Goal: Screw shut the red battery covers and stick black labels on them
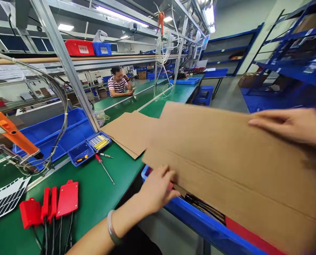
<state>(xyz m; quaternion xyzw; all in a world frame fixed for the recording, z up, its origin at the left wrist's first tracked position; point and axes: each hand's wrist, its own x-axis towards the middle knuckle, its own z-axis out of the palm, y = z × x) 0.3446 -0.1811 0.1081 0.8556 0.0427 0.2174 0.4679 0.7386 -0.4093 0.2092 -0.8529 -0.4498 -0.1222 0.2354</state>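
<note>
- The left hand (158, 191) is curled around the near lower edge of a large cardboard sheet (227, 166). The fingers are closed on the board, and a grey bangle (111, 226) sits on the wrist.
- The right hand (290, 125) lies at the sheet's far upper edge with its fingers stretched long and flat. It is blurred, so I cannot tell whether a thumb grips from below.
- The cardboard sheet is tilted across a blue bin (200, 225) just off the bench edge and covers most of it. Black and red parts show in the gap beneath, perhaps cabled pieces.
- A stack of flat cardboard (132, 132) rests on the green bench (99, 191), just behind the held sheet.
- Near the stack stands a small blue compartment tray (90, 147) holding yellow bits, with a red-handled screwdriver (104, 166) lying beside it.
- At the bench's near left lie 3 or 4 red housings (54, 203) trailing black cables.
- An orange power screwdriver (11, 132) hangs at the far left, over a big blue tray (59, 131).
- 1 co-worker in a striped shirt (117, 85) sits far down the line, well apart from the hands.
</note>
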